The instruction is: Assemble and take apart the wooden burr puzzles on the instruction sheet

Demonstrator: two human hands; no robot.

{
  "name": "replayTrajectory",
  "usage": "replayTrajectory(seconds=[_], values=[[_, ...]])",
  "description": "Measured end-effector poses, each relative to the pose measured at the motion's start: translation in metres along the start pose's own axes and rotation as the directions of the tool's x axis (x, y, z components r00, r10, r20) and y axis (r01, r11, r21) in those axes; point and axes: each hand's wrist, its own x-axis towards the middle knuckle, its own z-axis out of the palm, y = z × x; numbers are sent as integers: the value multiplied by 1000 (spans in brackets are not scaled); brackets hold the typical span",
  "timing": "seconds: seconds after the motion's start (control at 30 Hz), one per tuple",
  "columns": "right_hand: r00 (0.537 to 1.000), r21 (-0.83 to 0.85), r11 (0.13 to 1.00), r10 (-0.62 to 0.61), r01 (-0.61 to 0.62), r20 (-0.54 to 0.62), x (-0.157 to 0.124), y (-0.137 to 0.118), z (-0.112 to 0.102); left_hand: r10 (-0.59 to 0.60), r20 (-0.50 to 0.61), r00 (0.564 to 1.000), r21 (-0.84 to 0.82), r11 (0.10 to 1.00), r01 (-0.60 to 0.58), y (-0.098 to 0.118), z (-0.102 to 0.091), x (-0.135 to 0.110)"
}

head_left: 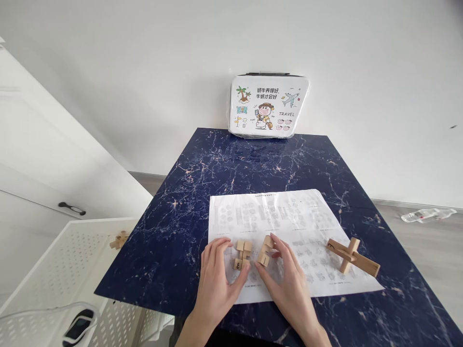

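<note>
My left hand (216,272) is curled round a notched wooden puzzle piece (247,247) marked 3. Its thumb touches the piece's lower right corner, while the index fingertip stands a little off the left side. Between the thumb and index finger of my right hand (285,274) is a second notched wooden puzzle piece (267,242), marked 1 and tilted. A narrow gap separates the two pieces. Both are over a printed instruction sheet (289,212) covered in small block diagrams. On the sheet's right side lie two crossed wooden puzzle pieces (361,261).
A dark blue marbled table (173,231) carries the sheet. At its far edge a white cartoon-printed case (246,120) leans on the wall. Left is a white perforated shelf (54,250) with another wooden puzzle (119,240) and a black device (77,327). A plastic bottle (427,215) lies on the floor.
</note>
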Motion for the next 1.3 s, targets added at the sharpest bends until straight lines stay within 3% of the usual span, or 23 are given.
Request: replayTrajectory(seconds=[0.13, 0.37, 0.53, 0.67, 0.77, 0.97, 1.13, 1.3], values=[[1000, -36, 999, 1, 0, 23, -1, -1, 3, 25, 28, 999, -15, 1000, -25, 1, -1, 0], [983, -1, 991, -135, 136, 127, -2, -2, 4, 20, 46, 999, -60, 998, -17, 3, -2, 1], [942, 133, 978, -193, 162, 276, -4, -8, 0, 15, 68, 998, -79, 997, -10, 1, -2, 0], [910, 174, 963, -255, 208, 326, -4, -15, -1, 38, 93, 995, -54, 998, -33, 0, -2, 0], [910, 176, 964, -250, 200, 331, -3, -18, 0, 78, 120, 990, 16, 997, -81, -1, -1, 1], [951, 188, 976, -158, 109, 266, -2, -14, 3, 134, 175, 975, 148, 976, -160, -1, 5, 3], [950, 173, 978, -160, 116, 270, -1, -13, 3, 128, 173, 977, 166, 974, -157, -2, 6, 5], [975, 97, 987, -141, 126, 173, 2, -12, 2, 142, 196, 970, 157, 972, -174, -7, 3, 7]])
